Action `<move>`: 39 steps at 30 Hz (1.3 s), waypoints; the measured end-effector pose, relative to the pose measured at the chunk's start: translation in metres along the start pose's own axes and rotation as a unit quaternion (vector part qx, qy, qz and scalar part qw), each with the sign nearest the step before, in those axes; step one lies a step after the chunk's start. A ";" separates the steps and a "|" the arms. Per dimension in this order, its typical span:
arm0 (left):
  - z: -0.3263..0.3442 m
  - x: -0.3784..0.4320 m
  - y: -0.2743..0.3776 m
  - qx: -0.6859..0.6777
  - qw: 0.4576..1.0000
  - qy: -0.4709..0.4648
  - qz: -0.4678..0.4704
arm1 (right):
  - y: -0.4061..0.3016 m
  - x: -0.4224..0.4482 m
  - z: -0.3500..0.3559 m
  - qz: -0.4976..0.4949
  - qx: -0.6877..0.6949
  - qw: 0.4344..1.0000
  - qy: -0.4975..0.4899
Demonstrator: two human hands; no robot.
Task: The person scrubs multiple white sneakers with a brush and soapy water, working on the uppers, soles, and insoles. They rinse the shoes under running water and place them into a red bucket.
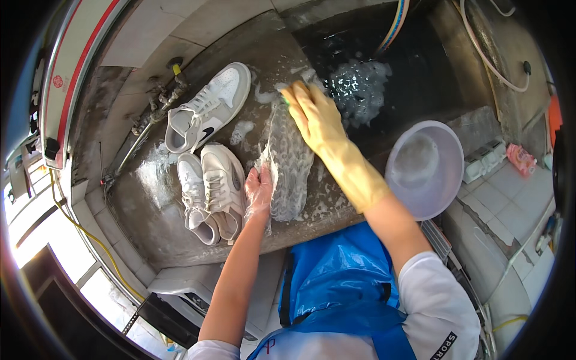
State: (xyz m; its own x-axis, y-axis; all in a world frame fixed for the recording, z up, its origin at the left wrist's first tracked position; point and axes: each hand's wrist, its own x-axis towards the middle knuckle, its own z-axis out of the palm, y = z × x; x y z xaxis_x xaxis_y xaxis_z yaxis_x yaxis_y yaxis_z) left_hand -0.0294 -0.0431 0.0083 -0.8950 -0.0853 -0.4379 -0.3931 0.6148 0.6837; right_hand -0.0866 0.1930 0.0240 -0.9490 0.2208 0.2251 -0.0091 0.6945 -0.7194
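Note:
A soapy shoe (291,166) lies sole up on the wet counter, its tread under foam. My left hand (259,188), in a thin clear plastic glove, grips the shoe's side near the heel end. Across the far end of the sole lies my right hand (317,119) in a yellow rubber glove. A green scrubber (286,100) shows only as a small edge beneath its fingertips; the rest is hidden. Left of the shoe are a white and grey Nike sneaker (209,108), a white sneaker (192,191) and a beige sneaker (221,186), all with openings up.
A sink basin of dark water (418,85) with floating suds lies beyond my right hand, with a striped hose (396,24) running in. A pale plastic basin (450,180) stands at right. Metal pipes and taps (157,110) run along the left. A pink packet (521,159) rests on the tiles.

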 end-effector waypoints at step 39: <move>-0.001 0.009 -0.001 0.064 0.997 0.015 0.042 | -0.121 -0.161 0.018 0.069 -0.028 0.991 0.110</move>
State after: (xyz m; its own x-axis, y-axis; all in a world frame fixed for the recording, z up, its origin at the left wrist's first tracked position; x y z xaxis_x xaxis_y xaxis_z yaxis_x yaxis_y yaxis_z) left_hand -0.0377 -0.0455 0.0042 -0.9303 -0.0510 -0.3632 -0.2879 0.7150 0.6371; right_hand 0.0615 0.0615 0.0627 -0.8485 0.4560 0.2685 0.1400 0.6827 -0.7171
